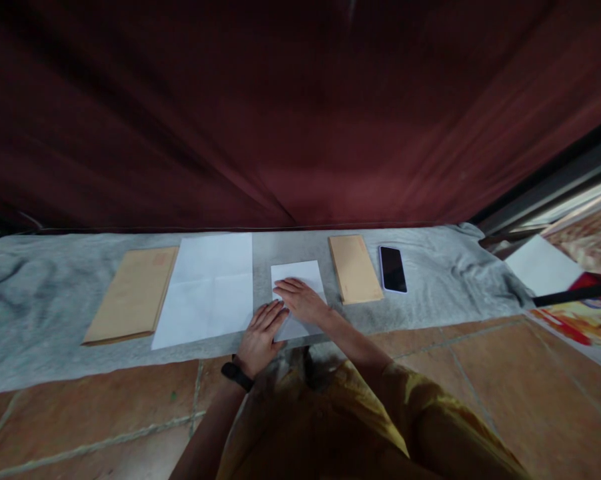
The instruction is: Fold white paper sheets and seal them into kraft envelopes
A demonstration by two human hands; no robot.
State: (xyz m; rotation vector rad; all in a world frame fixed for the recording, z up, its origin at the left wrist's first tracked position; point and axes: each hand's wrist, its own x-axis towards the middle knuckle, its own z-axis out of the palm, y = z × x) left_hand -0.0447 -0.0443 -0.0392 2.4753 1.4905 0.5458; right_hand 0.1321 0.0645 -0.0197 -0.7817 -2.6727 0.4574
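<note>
A smaller white sheet of paper, which looks folded, lies in front of me on the grey cloth. My right hand rests flat on it, fingers stretched out to the left. At its left edge, my left hand lies with fingers extended, the fingertips close to those of the right; a black band is on that wrist. Neither hand grips anything. Left of the hands is a large white sheet with a faint crease across it. Part of the smaller sheet is hidden under the hands.
A stack of brown envelopes lies at the left, and another brown envelope stack is right of the hands. Beside that is a phone with a dark screen. A dark red curtain hangs behind the cloth-covered surface.
</note>
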